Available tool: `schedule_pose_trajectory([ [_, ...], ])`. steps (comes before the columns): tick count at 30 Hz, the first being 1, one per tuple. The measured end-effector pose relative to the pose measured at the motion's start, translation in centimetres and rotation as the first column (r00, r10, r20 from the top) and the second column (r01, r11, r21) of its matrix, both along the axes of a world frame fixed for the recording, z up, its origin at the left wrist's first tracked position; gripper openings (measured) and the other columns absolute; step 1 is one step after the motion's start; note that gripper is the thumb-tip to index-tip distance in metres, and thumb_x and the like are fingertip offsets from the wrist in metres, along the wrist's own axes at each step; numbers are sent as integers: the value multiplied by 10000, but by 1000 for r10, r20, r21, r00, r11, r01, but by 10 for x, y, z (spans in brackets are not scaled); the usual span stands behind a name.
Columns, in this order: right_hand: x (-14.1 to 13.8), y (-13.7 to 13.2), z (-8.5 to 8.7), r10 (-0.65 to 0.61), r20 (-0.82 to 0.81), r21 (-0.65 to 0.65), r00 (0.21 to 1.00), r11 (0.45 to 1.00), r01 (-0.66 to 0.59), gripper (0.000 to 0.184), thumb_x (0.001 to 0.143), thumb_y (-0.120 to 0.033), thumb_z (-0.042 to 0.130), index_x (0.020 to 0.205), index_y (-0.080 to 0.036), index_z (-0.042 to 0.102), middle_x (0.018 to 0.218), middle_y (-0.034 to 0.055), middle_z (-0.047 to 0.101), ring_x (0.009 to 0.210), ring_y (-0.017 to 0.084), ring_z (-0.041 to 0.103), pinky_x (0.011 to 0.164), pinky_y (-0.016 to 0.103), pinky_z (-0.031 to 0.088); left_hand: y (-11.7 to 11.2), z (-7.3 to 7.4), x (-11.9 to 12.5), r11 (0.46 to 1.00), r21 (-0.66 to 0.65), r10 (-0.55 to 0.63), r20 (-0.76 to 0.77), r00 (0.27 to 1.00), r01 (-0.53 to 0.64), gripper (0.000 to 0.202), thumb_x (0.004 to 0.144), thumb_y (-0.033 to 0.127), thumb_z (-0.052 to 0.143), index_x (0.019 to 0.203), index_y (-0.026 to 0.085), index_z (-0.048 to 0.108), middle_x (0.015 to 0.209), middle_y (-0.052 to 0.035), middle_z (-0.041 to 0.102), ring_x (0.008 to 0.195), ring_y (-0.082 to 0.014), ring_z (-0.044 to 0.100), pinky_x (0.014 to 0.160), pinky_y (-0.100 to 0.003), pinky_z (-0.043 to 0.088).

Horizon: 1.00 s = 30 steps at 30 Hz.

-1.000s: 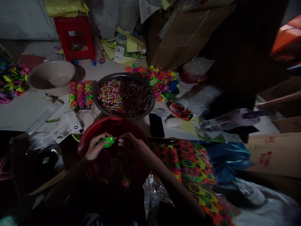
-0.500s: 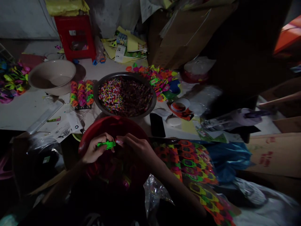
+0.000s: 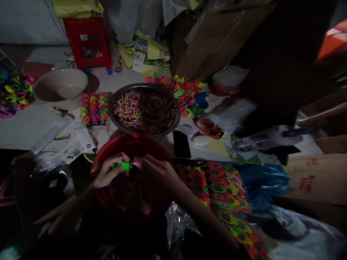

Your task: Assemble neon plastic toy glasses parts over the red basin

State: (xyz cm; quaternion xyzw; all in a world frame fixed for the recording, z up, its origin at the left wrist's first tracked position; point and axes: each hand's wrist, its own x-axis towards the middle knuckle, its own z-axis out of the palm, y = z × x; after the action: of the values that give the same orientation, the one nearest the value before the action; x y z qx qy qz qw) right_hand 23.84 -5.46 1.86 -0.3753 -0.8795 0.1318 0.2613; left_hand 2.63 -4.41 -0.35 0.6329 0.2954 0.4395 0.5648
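Observation:
My left hand (image 3: 108, 173) is closed round a small bright green plastic toy piece (image 3: 122, 166), held over a red plastic basin (image 3: 130, 141) in my lap. My right hand (image 3: 154, 169) meets it from the right, fingers pinched at the piece's end; whatever they grip there is too small to make out. Just beyond the basin stands a metal bowl (image 3: 176, 108) full of small colourful candies. A sheet of neon toy frames (image 3: 219, 187) lies to my right.
On the white table lie a beige basin (image 3: 61, 88), a stack of neon rings (image 3: 94, 108), a black phone (image 3: 181, 143), a tape roll (image 3: 207, 122), and heaps of neon toys (image 3: 187, 92). A red stool (image 3: 86, 41) and cardboard boxes (image 3: 217, 39) stand behind. Another person's arm (image 3: 322, 115) reaches in at right.
The green piece has turned from tilted to nearly level between my hands and sunk slightly. My hands have barely shifted over the red basin.

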Motion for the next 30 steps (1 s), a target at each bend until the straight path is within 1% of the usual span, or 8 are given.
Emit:
schedule_pose_trajectory([
  [5,0,0,4,27,7,-68,1000,997,-26,236,990,-172,389,1169,-156,543,877,41,632,685,97,630,536,181,423,0,0,3,1000,11,7,-4,1000,-7,387,902,433,510,624,175,432,779,-33,522,736,-153,503,659,-281,381],
  [9,-1,2,2,59,-8,-185,998,981,-60,179,991,-230,404,1057,-162,556,888,49,615,663,100,616,529,180,426,1,-1,6,1000,-22,12,2,1000,-12,404,905,457,501,623,176,428,768,-29,538,711,-150,525,666,-285,390],
  [15,-3,7,-7,34,-240,-280,970,954,-103,169,945,-350,507,957,-186,548,846,48,611,723,141,616,620,222,476,1,3,9,1000,-18,-4,-17,1000,4,407,899,441,508,600,174,438,744,-21,521,703,-147,508,642,-276,389],
  [23,-6,5,-16,50,-290,-206,956,972,-114,196,945,-302,486,823,-174,573,700,8,554,554,93,490,498,196,366,-1,6,11,998,-45,-41,-20,999,40,430,886,515,491,625,181,415,787,-28,518,673,-135,506,621,-268,412],
  [25,-5,7,-16,5,-282,-210,959,975,-67,197,936,-278,488,798,-165,572,695,12,567,553,92,494,499,196,366,6,4,11,999,-42,-5,-102,995,1,391,892,507,483,677,181,470,858,-42,556,790,-162,546,709,-276,440],
  [27,4,11,-13,-39,-253,-308,967,951,-42,166,917,-243,495,808,-161,590,730,24,609,602,101,544,547,197,410,17,-3,8,989,-75,102,-259,961,-125,336,926,481,412,817,186,530,968,-56,593,909,-183,573,805,-294,456],
  [29,23,18,-8,-9,-166,-465,986,883,-70,163,893,-211,490,807,-172,623,736,20,644,622,114,580,568,205,443,29,-16,2,964,-85,179,-491,853,-251,351,967,438,279,990,191,528,1057,-67,610,935,-184,605,845,-317,475],
  [30,35,23,-6,45,-112,-537,993,838,-98,173,878,-207,491,793,-181,641,716,14,653,607,121,588,554,209,451,34,-25,-1,964,-51,174,-625,761,-263,359,975,409,242,1026,188,521,1077,-76,621,974,-190,610,872,-329,476],
])
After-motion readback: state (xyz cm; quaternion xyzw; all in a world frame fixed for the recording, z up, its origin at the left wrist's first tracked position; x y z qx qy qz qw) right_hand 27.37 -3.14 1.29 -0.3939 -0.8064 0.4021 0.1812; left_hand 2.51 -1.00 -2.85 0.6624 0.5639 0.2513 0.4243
